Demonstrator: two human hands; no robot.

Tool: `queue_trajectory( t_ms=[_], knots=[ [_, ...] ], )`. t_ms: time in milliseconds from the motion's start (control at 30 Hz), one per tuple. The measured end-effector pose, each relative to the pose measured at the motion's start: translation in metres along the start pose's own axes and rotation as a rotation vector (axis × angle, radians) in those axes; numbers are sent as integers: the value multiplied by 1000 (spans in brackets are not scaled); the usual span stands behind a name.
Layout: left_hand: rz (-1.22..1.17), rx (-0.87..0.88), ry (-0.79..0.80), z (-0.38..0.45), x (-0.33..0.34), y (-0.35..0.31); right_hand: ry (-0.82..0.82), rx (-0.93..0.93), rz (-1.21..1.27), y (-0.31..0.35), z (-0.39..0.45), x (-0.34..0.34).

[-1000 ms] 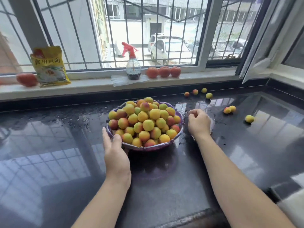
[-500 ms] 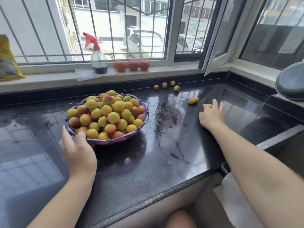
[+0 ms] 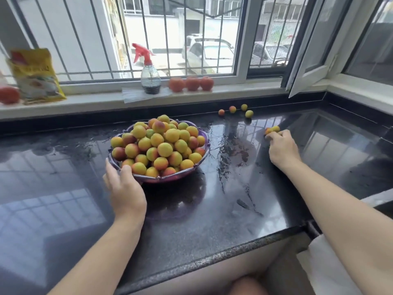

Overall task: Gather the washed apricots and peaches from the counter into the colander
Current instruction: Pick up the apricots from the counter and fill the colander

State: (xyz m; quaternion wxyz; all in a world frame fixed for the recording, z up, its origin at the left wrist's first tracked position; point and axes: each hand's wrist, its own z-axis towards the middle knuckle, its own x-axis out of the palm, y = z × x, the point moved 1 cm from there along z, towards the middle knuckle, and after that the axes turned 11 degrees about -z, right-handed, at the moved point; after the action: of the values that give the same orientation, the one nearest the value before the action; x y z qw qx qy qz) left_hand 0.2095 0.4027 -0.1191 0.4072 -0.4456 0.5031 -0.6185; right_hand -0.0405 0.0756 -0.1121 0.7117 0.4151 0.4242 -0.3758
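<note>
Task looks mostly done, approx.: the purple colander (image 3: 192, 173) is heaped with apricots and peaches, piled above its rim. What's left is a handful of strays on the wet black desk (image 3: 234, 209). Two small fruits (image 3: 272, 129) sit touching each other right at the tips of the right hand's fingers, and four more (image 3: 236, 110) lie further out beyond those fingertips, near the back edge under the windowsill, well apart from the colander.

Right hand (image 3: 281, 149): arm stretched fwd and to the right, palm down, knuckles up. Its fingers curl in around the nearest of the two fruits, w/ the orange one peeking out at the tips; the grip itself is hidden under the hand, so it's probably closing on a fruit rather than lifting it yet.

Left hand (image 3: 125, 188): palm down, resting at the near-left rim of the colander. Its fingers are straight and a bit spread, tips touching the rim and the outermost fruit there; it seems to steady the colander, not grip it.

Judged next: bring the two near fruits back to the heap, then go for the far four.
</note>
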Motion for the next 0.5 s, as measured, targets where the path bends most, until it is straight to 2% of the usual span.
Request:
queue_trajectory(
  t_ms=[100,233,333,500],
  knots=[
    [-40,-25,6,-2,-1,-4,18,-211,179,61,-22,-9],
    [-50,-57,20,-2,-5,-4,79,-359,533,134,-74,-45],
    [-55,-66,46,-2,-6,-6,115,-455,548,165,-102,-55],
    [-55,-69,75,-5,-8,-11,143,-411,496,185,-113,-53]
  ],
)
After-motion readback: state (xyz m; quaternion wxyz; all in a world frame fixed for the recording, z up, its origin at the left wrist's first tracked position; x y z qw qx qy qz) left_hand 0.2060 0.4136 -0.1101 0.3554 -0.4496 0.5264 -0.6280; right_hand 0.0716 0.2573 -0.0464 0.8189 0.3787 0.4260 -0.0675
